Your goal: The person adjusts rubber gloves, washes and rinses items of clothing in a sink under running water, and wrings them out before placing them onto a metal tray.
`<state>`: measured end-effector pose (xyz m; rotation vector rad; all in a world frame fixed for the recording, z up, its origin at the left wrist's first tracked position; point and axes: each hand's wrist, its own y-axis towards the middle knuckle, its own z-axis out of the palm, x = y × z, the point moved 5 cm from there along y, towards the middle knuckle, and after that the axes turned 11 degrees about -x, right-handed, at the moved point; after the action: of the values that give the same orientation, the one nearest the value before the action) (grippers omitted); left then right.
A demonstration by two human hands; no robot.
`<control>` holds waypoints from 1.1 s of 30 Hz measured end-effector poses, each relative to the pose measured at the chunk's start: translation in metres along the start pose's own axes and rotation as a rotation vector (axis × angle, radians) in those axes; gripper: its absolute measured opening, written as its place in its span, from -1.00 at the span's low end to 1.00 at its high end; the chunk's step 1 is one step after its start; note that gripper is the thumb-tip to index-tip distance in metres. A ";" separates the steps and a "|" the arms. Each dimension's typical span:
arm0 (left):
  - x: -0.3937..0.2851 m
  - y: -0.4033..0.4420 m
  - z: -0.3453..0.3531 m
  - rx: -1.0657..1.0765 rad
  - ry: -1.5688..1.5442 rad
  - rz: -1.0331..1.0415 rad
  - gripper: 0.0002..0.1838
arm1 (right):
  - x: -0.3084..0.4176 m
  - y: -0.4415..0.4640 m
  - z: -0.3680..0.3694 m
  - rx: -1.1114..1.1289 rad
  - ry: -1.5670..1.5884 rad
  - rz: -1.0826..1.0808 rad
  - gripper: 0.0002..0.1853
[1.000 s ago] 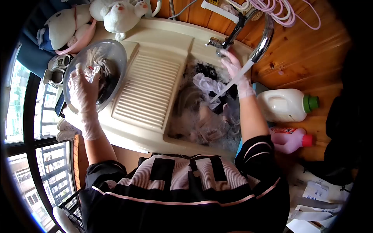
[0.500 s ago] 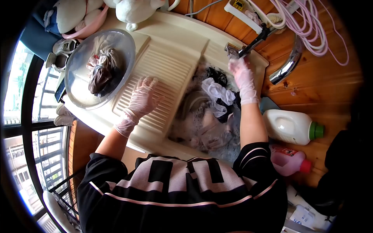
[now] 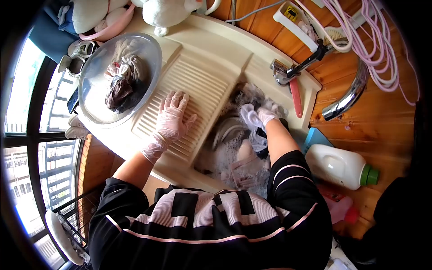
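Observation:
My left hand (image 3: 172, 119), in a thin translucent glove, lies flat with spread fingers on the ribbed washboard (image 3: 198, 85) of the cream sink. My right hand (image 3: 267, 115), gloved as well, reaches down into the basin among wet laundry. Its fingers are hidden by suds and cloth, so their grip does not show. A white cloth (image 3: 250, 116) lies against it, with dark fabric beside and below. Pale pink clothing (image 3: 245, 164) floats in the foamy water nearer to me. Left of the washboard, a clear plastic basin (image 3: 155, 74) holds twisted wet garments (image 3: 121, 87).
A chrome tap (image 3: 339, 108) overhangs the right side, and a red-handled tool (image 3: 295, 96) rests on the rim beside its metal base. A white bottle with a green cap (image 3: 335, 166) and a pink bottle (image 3: 339, 207) stand at right. Pink hose (image 3: 378, 54) hangs above.
My right hand has moved from the tap base down into the laundry, and the red-handled tool now shows on the rim. My left hand stays on the washboard. The view has shifted slightly.

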<state>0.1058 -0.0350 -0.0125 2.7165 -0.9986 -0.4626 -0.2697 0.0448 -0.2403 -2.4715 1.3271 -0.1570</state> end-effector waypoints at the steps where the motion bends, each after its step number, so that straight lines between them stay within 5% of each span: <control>1: 0.000 0.000 0.000 -0.011 0.002 -0.004 -0.28 | 0.005 -0.006 -0.001 0.031 -0.030 -0.072 -0.51; 6: -0.002 0.003 -0.006 -0.032 -0.045 -0.004 -0.32 | 0.020 -0.054 -0.022 0.325 -0.206 -0.458 -0.60; 9: -0.003 0.004 -0.005 -0.036 -0.050 0.006 -0.31 | 0.017 -0.069 -0.036 0.435 -0.131 -0.290 -0.64; 13: -0.002 0.004 -0.004 -0.031 -0.036 0.000 -0.31 | 0.028 -0.087 -0.061 0.320 -0.252 -0.385 -0.66; 19: -0.003 0.006 -0.005 -0.035 -0.069 0.010 -0.32 | 0.007 -0.012 0.039 0.278 -0.344 -0.409 -0.66; 21: -0.001 0.007 -0.005 -0.040 -0.074 0.005 -0.33 | 0.021 -0.007 0.059 0.324 -0.472 -0.595 -0.67; 29: 0.000 0.010 -0.009 -0.046 -0.110 -0.035 -0.36 | 0.080 -0.092 -0.041 0.493 -0.658 -0.745 -0.64; 33: -0.011 0.016 -0.004 -0.132 -0.224 -0.041 -0.55 | 0.086 -0.110 -0.049 0.547 -0.752 -0.795 -0.61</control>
<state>0.0899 -0.0393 -0.0017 2.6134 -0.9281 -0.8253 -0.1466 0.0182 -0.1622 -2.0812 -0.0357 0.1933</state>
